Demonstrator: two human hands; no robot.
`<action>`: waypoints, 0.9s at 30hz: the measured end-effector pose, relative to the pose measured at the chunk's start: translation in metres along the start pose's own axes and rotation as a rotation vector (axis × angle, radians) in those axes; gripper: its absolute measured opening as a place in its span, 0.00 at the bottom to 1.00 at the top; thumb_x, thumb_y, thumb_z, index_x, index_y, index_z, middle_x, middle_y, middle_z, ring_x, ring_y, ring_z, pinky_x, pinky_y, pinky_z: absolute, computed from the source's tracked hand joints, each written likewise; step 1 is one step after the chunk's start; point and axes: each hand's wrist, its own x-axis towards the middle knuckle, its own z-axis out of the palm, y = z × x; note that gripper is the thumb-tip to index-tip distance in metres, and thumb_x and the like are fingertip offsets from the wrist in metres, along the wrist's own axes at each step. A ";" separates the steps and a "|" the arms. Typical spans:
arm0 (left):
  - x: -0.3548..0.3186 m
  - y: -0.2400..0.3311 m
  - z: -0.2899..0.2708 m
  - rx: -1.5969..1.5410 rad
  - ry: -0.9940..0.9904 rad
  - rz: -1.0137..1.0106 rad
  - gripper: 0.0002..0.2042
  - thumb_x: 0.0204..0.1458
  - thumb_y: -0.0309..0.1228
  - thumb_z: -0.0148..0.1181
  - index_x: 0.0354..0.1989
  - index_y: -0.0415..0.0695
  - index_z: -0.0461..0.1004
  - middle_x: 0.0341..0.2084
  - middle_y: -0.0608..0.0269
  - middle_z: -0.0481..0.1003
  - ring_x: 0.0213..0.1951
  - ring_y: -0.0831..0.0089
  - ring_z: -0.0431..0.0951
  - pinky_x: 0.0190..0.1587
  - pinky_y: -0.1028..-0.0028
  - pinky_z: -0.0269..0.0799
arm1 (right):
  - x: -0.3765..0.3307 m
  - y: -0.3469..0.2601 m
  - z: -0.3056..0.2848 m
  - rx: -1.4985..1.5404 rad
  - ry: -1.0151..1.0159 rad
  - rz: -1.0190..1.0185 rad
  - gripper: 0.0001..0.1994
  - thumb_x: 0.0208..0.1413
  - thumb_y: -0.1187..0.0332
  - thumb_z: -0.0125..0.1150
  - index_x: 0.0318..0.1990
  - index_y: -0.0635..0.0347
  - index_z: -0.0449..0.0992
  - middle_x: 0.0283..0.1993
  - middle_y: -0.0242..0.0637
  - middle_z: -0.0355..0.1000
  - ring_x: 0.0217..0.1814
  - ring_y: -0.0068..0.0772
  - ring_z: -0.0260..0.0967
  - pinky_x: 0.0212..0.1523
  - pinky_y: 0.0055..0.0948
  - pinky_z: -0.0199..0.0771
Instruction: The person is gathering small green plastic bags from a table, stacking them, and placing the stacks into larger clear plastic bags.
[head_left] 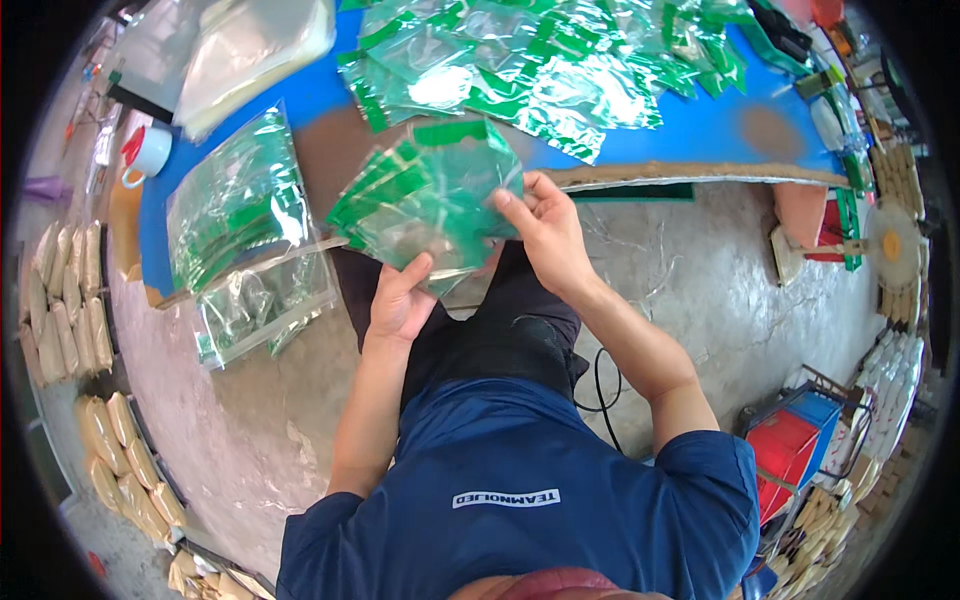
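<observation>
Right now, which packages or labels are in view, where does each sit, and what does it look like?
Fanned stack of bags: held in both hands, clear film, green bands.
Bag bundle: table's left end, clear wrap, green-striped.
Loose bag pile: table's far side, shiny clear and green.
Tan packets: rows at lower left, oblong.
Shirt label: white strip on blue.

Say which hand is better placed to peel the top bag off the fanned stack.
Probably the right hand: its fingertips pinch the upper edge of the green plastic bags, while the left hand supports them from underneath.
</observation>
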 end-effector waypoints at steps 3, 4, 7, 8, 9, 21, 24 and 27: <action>0.001 0.006 0.010 0.086 0.053 0.031 0.24 0.56 0.25 0.65 0.61 0.41 0.67 0.54 0.62 0.74 0.56 0.68 0.74 0.61 0.62 0.69 | -0.005 -0.004 0.000 -0.189 -0.146 0.007 0.10 0.65 0.67 0.58 0.47 0.64 0.69 0.34 0.33 0.77 0.24 0.15 0.69 0.13 0.21 0.67; -0.001 0.008 0.005 0.251 0.064 0.081 0.24 0.56 0.24 0.66 0.61 0.40 0.67 0.53 0.61 0.75 0.55 0.69 0.75 0.60 0.63 0.70 | -0.004 -0.009 0.008 -0.164 -0.056 -0.042 0.09 0.66 0.65 0.58 0.43 0.63 0.72 0.31 0.31 0.76 0.23 0.13 0.68 0.16 0.21 0.65; -0.005 0.009 0.007 0.400 0.064 0.108 0.22 0.54 0.23 0.67 0.58 0.38 0.70 0.51 0.61 0.77 0.53 0.71 0.76 0.57 0.68 0.71 | 0.020 -0.009 -0.003 -0.356 -0.111 -0.087 0.13 0.68 0.61 0.55 0.38 0.63 0.75 0.29 0.30 0.75 0.27 0.11 0.68 0.18 0.23 0.65; -0.008 0.006 0.002 0.428 0.080 0.105 0.22 0.54 0.23 0.68 0.58 0.38 0.70 0.51 0.61 0.77 0.53 0.71 0.76 0.57 0.67 0.71 | 0.026 -0.012 -0.002 -0.463 -0.086 -0.035 0.18 0.69 0.57 0.52 0.36 0.63 0.77 0.26 0.35 0.76 0.27 0.23 0.73 0.23 0.34 0.69; -0.011 0.005 -0.002 0.460 0.098 0.104 0.22 0.54 0.23 0.68 0.57 0.38 0.70 0.51 0.61 0.77 0.53 0.71 0.76 0.57 0.67 0.71 | 0.036 -0.021 0.000 -0.461 -0.081 -0.040 0.18 0.69 0.57 0.52 0.36 0.63 0.77 0.26 0.35 0.76 0.27 0.23 0.73 0.23 0.34 0.69; -0.039 0.008 -0.075 -0.173 0.037 -0.126 0.29 0.51 0.28 0.69 0.62 0.40 0.67 0.57 0.58 0.74 0.60 0.59 0.73 0.67 0.53 0.63 | 0.051 0.012 -0.015 -1.355 -0.302 -0.923 0.23 0.54 0.57 0.68 0.50 0.63 0.71 0.56 0.44 0.73 0.59 0.49 0.69 0.60 0.45 0.67; -0.032 0.005 -0.034 -0.226 -0.096 -0.123 0.28 0.52 0.32 0.69 0.62 0.40 0.70 0.64 0.51 0.67 0.68 0.51 0.63 0.72 0.45 0.52 | 0.032 0.002 0.010 -0.817 -0.088 -0.608 0.10 0.60 0.69 0.63 0.45 0.61 0.70 0.46 0.37 0.76 0.45 0.28 0.74 0.45 0.30 0.72; -0.015 0.002 0.000 -0.272 -0.179 -0.104 0.32 0.51 0.33 0.70 0.65 0.40 0.66 0.67 0.49 0.64 0.71 0.48 0.57 0.73 0.41 0.45 | 0.008 0.005 0.029 0.054 -0.037 -0.090 0.08 0.66 0.68 0.58 0.46 0.63 0.72 0.38 0.32 0.77 0.37 0.17 0.69 0.38 0.19 0.70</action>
